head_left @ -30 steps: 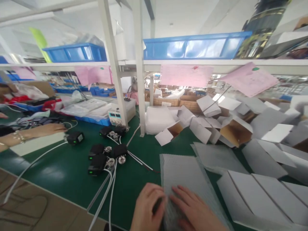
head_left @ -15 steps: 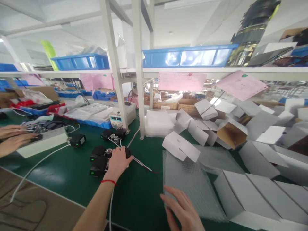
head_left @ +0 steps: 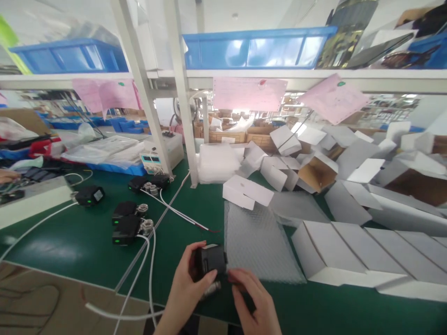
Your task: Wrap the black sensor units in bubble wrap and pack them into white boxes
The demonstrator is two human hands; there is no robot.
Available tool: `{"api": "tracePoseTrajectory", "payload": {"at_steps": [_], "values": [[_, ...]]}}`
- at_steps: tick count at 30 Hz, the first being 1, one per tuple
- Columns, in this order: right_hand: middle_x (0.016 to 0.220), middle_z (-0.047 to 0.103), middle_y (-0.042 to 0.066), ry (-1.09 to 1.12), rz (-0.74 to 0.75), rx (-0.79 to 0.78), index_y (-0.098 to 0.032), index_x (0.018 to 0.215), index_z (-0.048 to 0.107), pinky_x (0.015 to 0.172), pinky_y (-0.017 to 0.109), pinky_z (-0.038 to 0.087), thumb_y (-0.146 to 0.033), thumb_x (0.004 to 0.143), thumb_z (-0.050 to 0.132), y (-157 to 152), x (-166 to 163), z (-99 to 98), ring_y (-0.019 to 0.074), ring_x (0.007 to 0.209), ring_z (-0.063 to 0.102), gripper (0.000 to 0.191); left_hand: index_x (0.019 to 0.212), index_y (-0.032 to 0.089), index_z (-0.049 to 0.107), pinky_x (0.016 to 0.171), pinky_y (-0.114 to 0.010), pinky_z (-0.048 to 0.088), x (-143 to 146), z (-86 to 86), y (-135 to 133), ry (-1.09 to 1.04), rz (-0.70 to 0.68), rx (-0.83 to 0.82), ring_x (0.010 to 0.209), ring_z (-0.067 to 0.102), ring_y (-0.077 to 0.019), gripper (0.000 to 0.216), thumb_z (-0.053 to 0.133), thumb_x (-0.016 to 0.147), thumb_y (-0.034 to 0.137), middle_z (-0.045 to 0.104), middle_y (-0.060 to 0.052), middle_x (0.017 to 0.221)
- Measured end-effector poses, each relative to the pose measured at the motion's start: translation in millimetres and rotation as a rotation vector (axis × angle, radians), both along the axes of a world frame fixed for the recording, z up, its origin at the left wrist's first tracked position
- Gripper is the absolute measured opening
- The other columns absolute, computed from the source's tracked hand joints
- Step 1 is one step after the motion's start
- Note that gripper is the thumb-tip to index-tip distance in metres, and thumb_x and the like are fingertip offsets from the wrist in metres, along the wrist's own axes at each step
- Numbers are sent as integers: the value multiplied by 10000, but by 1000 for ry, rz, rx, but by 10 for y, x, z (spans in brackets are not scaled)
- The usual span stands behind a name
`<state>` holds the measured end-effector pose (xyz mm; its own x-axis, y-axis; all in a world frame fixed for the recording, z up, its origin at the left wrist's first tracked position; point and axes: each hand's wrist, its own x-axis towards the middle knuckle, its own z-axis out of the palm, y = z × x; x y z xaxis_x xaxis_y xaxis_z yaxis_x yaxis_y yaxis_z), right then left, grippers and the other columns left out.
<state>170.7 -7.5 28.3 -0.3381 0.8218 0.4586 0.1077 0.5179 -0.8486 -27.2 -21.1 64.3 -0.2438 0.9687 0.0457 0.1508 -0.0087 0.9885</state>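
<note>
My left hand [head_left: 190, 274] is wrapped round a black boxy device [head_left: 213, 259] above the front of the green bench. Below the thumb, a metal cable fitting [head_left: 211, 291] sticks out of this device. My right hand [head_left: 253, 298] is curled at the device's right side, its fingertips meeting the edge there. What those fingertips pinch is partly hidden. To the left, two similar black devices [head_left: 125, 228] with metal fittings and white cables [head_left: 151, 274] lie side by side. Behind them sit more black devices [head_left: 148, 184], their cables running rightward.
Bubble wrap [head_left: 260, 246] lies right of my hands, with a white box [head_left: 247, 191] on its far end. White cartons [head_left: 349, 246] line the right side. A shelf post [head_left: 185, 139] and a power supply [head_left: 152, 163] stand behind. Another person's hand [head_left: 9, 176] shows far left.
My left hand has come from the devices on the left toward the front middle, now holding one black device. My right hand has closed in on it. The view has shifted right and down.
</note>
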Motion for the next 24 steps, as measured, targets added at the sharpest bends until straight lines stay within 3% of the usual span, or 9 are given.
{"api": "tracePoseTrajectory", "payload": {"at_steps": [3,7,10,12,15,18,21,24], "values": [[1248,716,80,181,-17,-181,-320,1372,652,943,311,616,-315,1069,566,-91,-77,-58,240,1091,719,315,1358,217,465,1001,-395,637,134,-64,-138,-43,-23,108,1179,722,-267,628,707,781,275,685,-132,1320],[1416,646,94,352,161,-313,-317,1480,532,1005,363,611,-364,942,748,-180,-167,-44,293,1251,662,582,1458,261,460,1091,-494,595,241,-150,-260,393,59,404,1303,643,-313,687,742,831,249,603,-137,1431],[1436,622,125,405,94,-372,-252,1449,523,1063,401,581,-288,831,774,-200,-211,46,316,1313,615,668,1512,249,410,1089,-504,595,284,-240,-306,548,35,528,1330,611,-321,739,737,850,276,592,-155,1444],[1391,650,119,464,58,-419,-243,1407,549,1079,409,568,-277,822,737,-190,-222,110,306,1290,630,615,1540,239,382,1108,-493,584,291,-283,-329,538,29,526,1349,597,-312,747,691,861,275,586,-153,1464],[1368,668,87,535,190,-420,-282,1373,592,1098,399,543,-275,844,756,-167,-200,170,287,1273,640,554,1579,284,334,1158,-487,545,269,-276,-367,453,-10,414,1403,559,-295,802,658,850,207,540,-122,1535],[1304,698,74,615,228,-462,-315,1338,624,1042,401,572,-407,847,840,-175,-142,179,296,1186,686,544,1549,351,390,1146,-444,557,234,-208,-404,363,-102,329,1370,591,-287,883,743,770,130,544,-80,1532],[1278,709,89,632,240,-577,-298,1340,625,1029,415,569,-588,756,907,-189,-70,146,330,1159,696,711,1490,373,481,1102,-406,587,224,-140,-430,237,-158,320,1274,658,-271,875,779,716,97,600,-47,1459],[1410,648,98,647,298,-664,-307,1425,580,1033,377,562,-569,675,982,-169,-60,69,331,1222,666,891,1445,367,545,1044,-383,613,246,-99,-432,178,-152,273,1228,676,-261,816,752,719,56,632,-39,1372]]}}
